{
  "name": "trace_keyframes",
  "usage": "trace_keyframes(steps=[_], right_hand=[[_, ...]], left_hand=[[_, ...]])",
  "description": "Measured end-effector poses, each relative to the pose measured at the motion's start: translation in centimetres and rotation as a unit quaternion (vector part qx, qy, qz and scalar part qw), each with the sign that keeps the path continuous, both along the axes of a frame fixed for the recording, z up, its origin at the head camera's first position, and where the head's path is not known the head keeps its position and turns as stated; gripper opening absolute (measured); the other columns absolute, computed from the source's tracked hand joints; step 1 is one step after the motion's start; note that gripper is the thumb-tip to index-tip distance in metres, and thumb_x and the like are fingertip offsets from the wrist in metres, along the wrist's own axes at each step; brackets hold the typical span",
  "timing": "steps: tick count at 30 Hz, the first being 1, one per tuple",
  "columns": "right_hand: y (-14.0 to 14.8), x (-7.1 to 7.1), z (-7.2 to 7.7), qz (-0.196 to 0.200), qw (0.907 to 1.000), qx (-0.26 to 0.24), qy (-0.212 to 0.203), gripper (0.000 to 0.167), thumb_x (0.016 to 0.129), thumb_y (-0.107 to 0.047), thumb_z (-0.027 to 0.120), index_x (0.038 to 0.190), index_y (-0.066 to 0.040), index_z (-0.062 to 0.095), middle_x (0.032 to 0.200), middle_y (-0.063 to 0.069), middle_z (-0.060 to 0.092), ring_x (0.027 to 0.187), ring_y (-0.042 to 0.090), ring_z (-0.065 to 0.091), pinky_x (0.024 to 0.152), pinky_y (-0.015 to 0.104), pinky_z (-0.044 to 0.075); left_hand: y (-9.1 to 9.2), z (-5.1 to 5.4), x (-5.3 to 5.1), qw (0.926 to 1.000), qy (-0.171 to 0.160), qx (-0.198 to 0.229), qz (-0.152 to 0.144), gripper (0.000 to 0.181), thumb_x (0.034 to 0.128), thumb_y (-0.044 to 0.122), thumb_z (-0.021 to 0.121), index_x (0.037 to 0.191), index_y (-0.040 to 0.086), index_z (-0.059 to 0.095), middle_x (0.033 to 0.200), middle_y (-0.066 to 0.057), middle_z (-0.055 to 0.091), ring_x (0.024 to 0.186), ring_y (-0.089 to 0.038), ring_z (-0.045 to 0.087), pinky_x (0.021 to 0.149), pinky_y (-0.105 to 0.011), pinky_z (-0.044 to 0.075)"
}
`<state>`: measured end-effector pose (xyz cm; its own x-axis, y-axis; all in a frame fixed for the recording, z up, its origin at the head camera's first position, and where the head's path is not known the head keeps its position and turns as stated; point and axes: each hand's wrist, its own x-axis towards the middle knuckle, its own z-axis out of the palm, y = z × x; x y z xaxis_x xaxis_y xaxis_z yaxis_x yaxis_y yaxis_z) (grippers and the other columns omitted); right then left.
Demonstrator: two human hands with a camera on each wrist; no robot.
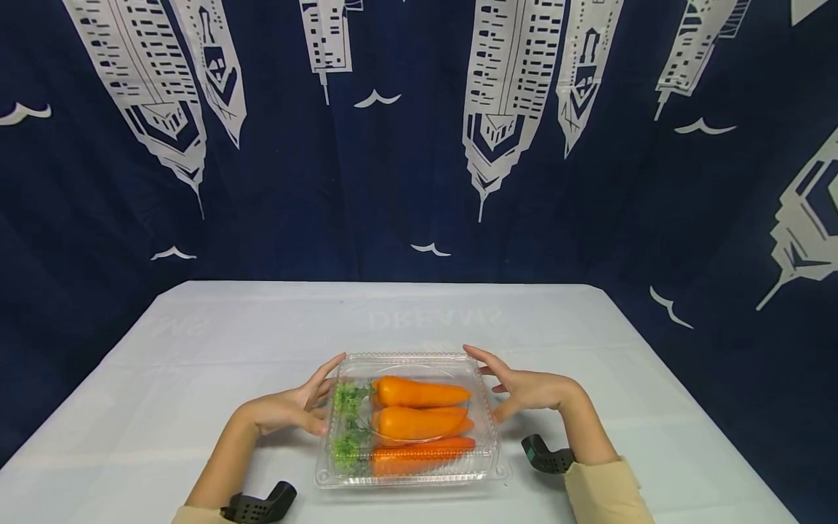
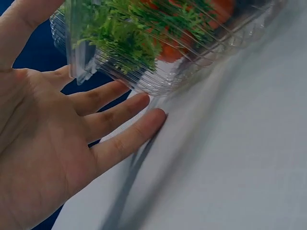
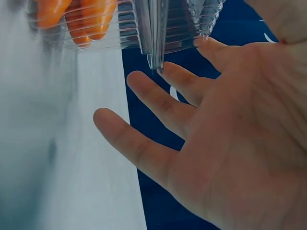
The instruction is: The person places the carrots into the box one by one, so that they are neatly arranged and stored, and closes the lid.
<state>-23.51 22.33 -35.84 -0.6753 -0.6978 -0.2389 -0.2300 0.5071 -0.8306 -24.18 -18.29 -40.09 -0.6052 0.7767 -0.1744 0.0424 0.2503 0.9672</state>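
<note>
A clear plastic clamshell container (image 1: 487,458) with its lid down is at the near middle of the white table. Through it I see several orange carrots (image 1: 419,422) with green leafy tops (image 1: 347,429) toward the left. My left hand (image 1: 294,407) is at the container's left side, fingers spread and mostly straight, fingertips at the wall and rim. On the opposite side, my right hand (image 1: 530,388) has its fingers spread and extended along the right edge. In the right wrist view, fingertips meet the container's rim (image 3: 156,33), while the little finger stands free of it.
The white table (image 1: 196,349) extends behind and to both sides of the container. A dark blue curtain (image 1: 393,182) with white building prints hangs behind the table. A black wrist device (image 1: 262,503) sits on the left wrist, another (image 1: 546,457) on the right.
</note>
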Motion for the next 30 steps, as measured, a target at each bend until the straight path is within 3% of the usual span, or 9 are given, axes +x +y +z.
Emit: trace_keyframes(steps=[11,19,23,30], right_hand=[[0.2,0.5,0.3,-0.021,0.9992,0.022,-0.025,0.108,0.07,-0.012,0.068,0.145,-0.03,-0.008,0.151,0.015,-0.006,0.135,0.044,0.015,0.103,0.061,0.022],[0.3,1.1,0.3,-0.018,0.9989,0.028,-0.034,0.113,0.07,-0.01,0.07,0.144,-0.027,-0.013,0.151,0.017,-0.013,0.131,0.053,0.016,0.101,0.064,0.022],[0.3,1.4,0.3,-0.016,0.9991,0.015,-0.037,0.112,0.072,-0.01,0.069,0.144,-0.024,-0.017,0.15,0.019,-0.015,0.131,0.053,0.014,0.101,0.064,0.021],[0.9,2.6,-0.9,-0.021,0.9993,-0.022,-0.022,0.103,0.079,-0.021,0.066,0.144,-0.022,-0.014,0.15,0.018,-0.012,0.136,0.044,0.008,0.104,0.061,0.019]], left_hand=[[0.5,1.9,0.8,0.9987,0.007,-0.043,-0.028,0.116,0.075,0.017,0.071,0.141,0.024,-0.024,0.145,-0.031,-0.018,0.131,-0.056,-0.003,0.101,-0.057,0.03],[0.9,2.9,1.8,0.9933,0.035,-0.108,-0.02,0.124,0.0696,0.022,0.076,0.14,0.022,-0.027,0.145,-0.036,-0.004,0.132,-0.054,0.008,0.097,-0.055,0.038],[0.7,2.9,2.3,0.9934,0.029,-0.111,-0.009,0.122,0.0705,0.023,0.075,0.141,0.024,-0.026,0.145,-0.035,-0.003,0.131,-0.054,0.013,0.098,-0.057,0.034],[-0.1,1.8,3.5,0.997,0.018,-0.075,-0.008,0.111,0.0787,0.027,0.068,0.14,0.031,-0.025,0.145,-0.035,-0.01,0.128,-0.058,0.017,0.1,-0.059,0.03]])
